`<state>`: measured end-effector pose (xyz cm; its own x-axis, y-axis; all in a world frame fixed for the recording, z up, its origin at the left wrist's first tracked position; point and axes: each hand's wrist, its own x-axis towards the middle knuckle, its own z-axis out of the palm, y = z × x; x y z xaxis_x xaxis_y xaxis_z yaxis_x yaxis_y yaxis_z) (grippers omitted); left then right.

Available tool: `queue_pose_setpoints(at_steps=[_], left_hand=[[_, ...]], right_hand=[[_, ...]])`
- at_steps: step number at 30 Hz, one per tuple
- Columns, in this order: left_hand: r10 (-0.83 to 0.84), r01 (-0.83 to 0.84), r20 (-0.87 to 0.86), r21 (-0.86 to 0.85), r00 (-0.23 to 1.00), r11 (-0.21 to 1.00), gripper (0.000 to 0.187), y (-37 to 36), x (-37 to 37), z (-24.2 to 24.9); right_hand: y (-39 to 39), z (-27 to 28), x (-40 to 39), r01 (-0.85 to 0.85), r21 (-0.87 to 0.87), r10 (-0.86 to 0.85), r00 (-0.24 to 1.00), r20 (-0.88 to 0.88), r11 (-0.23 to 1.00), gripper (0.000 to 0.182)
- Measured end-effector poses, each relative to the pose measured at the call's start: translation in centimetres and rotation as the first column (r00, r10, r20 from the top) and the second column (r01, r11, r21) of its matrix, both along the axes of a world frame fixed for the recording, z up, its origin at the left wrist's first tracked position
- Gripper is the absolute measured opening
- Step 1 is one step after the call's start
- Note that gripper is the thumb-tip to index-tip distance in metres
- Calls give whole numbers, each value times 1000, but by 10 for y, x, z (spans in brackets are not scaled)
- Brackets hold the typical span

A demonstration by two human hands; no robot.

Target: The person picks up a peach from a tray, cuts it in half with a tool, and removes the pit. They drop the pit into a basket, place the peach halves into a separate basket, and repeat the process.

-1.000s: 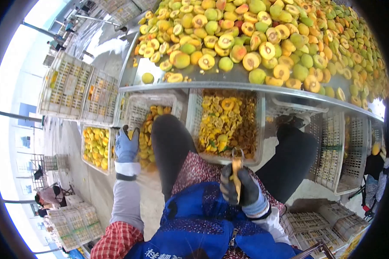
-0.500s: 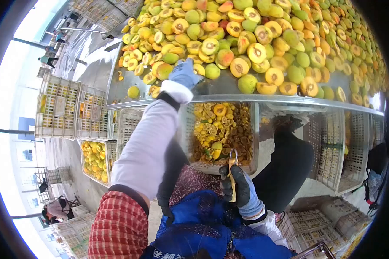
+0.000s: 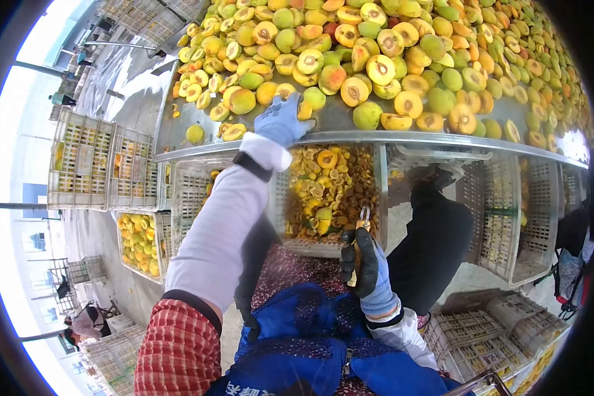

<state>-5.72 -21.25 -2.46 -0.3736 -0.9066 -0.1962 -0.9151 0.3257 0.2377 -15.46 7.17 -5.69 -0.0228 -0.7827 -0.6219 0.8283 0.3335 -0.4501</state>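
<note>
Evidently, the yellow peach lay at eleven o'clock from the loop-ended scoop.
The left hand, the nearer one, held the peach between thumb and fingers by the front edge of the tabletop; the right hand was wrapped around the scoop, its long axis running roughly six to twelve o'clock.

Table: bare sheet metal, smooth, dull sheen, brighter at the near edge. Stacked crates far left: matt slotted plastic, scuffed look. Left hand: matt cloth glove, knit look. Right hand: same, dark coated palm, slightly glossy. Tool: shiny metal loop, wood-look handle. Fruit: smooth satin skins. Red sleeve: puckered cloth. Blue apron: matt cloth.
</note>
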Motion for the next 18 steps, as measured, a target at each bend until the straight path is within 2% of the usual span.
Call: queue_pose_setpoints(at_steps=[1,4,6,8,10,12,13,14,15,16,18], left_hand=[[-30,32,27,-92,999,995,66,-10,-1,-14],[-26,26,25,-7,999,1000,66,-29,-1,-31],[0,-1,-18,-18,1000,1000,60,-16,-1,-18],[-153,127,-196,-141,969,982,55,16,1,2],[-397,332,-259,-259,881,907,54,57,7,21],[-570,488,-276,-315,773,814,58,101,13,34],[-568,489,-280,-307,774,817,58,115,15,36],[-614,568,-312,-232,725,789,58,127,16,37],[-650,641,-350,-158,675,751,58,140,18,39],[-606,655,-464,-70,646,752,60,151,19,43],[-416,574,-687,2,596,819,67,163,29,33]], right_hand=[[0,-5,2,-6,12,6,1000,-1,1000,30],[-2,-9,1,-21,0,21,998,-51,1000,31],[-1,-14,-1,-36,-27,33,994,-100,999,31],[1,-27,-6,-38,-25,33,980,-197,999,32],[-4,-18,-12,-4,2,5,973,-232,1000,31],[-11,-1,-16,17,27,-10,964,-266,999,30],[-15,10,-18,19,-42,-27,981,-190,999,30],[-18,15,-17,25,-111,-38,993,-112,994,30],[-20,14,-14,-44,-90,21,971,-238,995,30],[-20,22,-12,-93,-78,70,963,-260,993,27],[-20,30,-10,-86,-53,81,992,-95,995,25]])
